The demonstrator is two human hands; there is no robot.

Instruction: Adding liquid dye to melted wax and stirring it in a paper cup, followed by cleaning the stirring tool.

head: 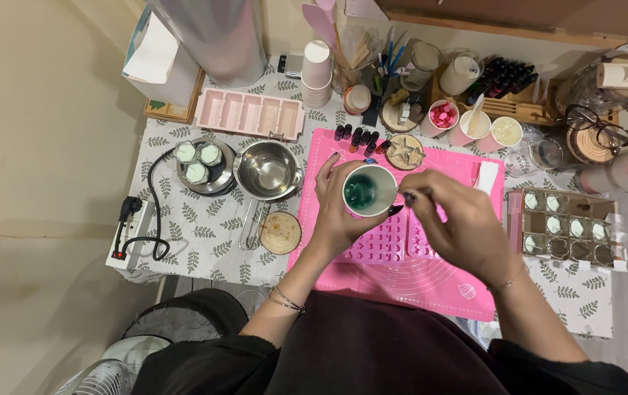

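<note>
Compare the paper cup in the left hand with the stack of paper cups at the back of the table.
The held paper cup is single, gripped by the left hand above the pink mat; the stack of paper cups is several nested, standing on the tablecloth. The held cup contains teal liquid; the stack's top cup looks empty. The right hand works at the held cup's rim; nothing touches the stack. Both look pale pink with white insides.

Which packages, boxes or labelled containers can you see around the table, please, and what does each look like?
Tissue box: far left corner, white and teal, a tissue sticking up.
Cardboard tray: right edge, brown, divided into cells holding pale green round pieces.
Small bottles: far right in a wooden holder, dark, with coloured caps.
Paper cup: over the pink mat, in the left hand, white, green liquid inside.
</note>
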